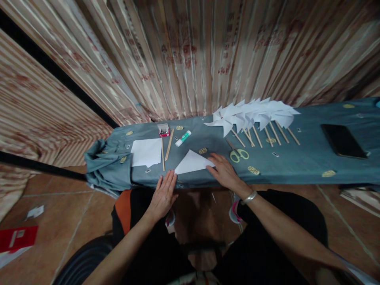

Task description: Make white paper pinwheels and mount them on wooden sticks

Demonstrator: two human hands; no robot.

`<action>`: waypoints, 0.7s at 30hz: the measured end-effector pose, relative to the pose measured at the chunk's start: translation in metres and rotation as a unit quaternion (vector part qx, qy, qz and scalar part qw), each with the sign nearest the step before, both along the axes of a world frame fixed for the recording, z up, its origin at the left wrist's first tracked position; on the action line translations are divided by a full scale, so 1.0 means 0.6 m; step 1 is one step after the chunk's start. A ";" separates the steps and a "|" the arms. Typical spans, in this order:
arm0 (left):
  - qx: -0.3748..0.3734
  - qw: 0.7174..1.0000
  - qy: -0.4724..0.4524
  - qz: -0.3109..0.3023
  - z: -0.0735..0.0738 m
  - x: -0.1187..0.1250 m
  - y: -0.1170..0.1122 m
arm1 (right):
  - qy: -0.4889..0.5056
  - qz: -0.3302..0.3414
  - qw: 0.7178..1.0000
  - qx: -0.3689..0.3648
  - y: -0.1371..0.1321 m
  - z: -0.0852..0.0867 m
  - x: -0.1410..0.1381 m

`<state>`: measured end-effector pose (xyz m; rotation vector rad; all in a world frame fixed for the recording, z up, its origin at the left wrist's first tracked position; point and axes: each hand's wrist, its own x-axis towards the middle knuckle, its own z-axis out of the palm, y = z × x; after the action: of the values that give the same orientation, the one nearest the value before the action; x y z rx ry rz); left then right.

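A white sheet of paper (pixel 192 163), folded into a triangle, lies on the cloth in front of me. My left hand (pixel 165 192) rests with its fingers stretched out flat at the table's edge, fingertips touching the paper's left corner. At the opposite corner, the thumb and fingers of my right hand (pixel 223 169) close around the paper. Just beyond that hand lie scissors (pixel 238 154) with green handles. Left of the folded paper are a stack of white paper squares (pixel 146 152), a few wooden sticks (pixel 169 145) and a glue stick (pixel 183 138).
A small open red box (pixel 164 130) with shiny bits stands behind the sticks. Several white paper pinwheels (pixel 258 113) on sticks lie in a row at the back. A black tablet or phone (pixel 343 140) is at right. Bunched cloth (pixel 108 166) covers the left end.
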<state>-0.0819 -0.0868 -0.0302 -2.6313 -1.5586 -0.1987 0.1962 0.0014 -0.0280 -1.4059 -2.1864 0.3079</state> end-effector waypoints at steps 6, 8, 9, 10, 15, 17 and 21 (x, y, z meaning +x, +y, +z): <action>0.004 1.000 -0.003 0.003 -0.005 -0.003 -0.003 | 0.087 -0.017 0.994 -0.061 0.024 -0.003 -0.002; 0.002 1.000 -0.004 0.003 -0.005 -0.003 -0.003 | 0.095 -0.011 0.993 -0.062 0.024 -0.002 -0.002; 0.001 1.000 -0.004 0.003 -0.006 -0.003 -0.003 | 0.097 -0.008 0.993 -0.062 0.023 0.000 -0.002; 0.001 1.000 -0.005 0.001 -0.006 -0.004 -0.002 | 0.098 -0.007 0.993 -0.063 0.022 0.002 -0.002; 0.006 1.000 -0.003 0.000 -0.008 -0.004 -0.002 | 0.135 -0.017 0.985 -0.101 0.023 0.016 -0.005; 0.004 1.000 -0.003 0.001 -0.009 -0.004 -0.001 | 0.185 -0.030 0.974 -0.127 0.026 0.018 -0.007; 0.001 1.000 -0.013 -0.003 -0.014 -0.006 -0.001 | 0.301 -0.048 0.936 -0.178 0.037 0.010 -0.016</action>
<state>-0.0856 -0.0874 -0.0388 -2.6424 -1.5570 -0.2352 0.1867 0.0236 -0.0221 -1.3585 -1.5994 0.9961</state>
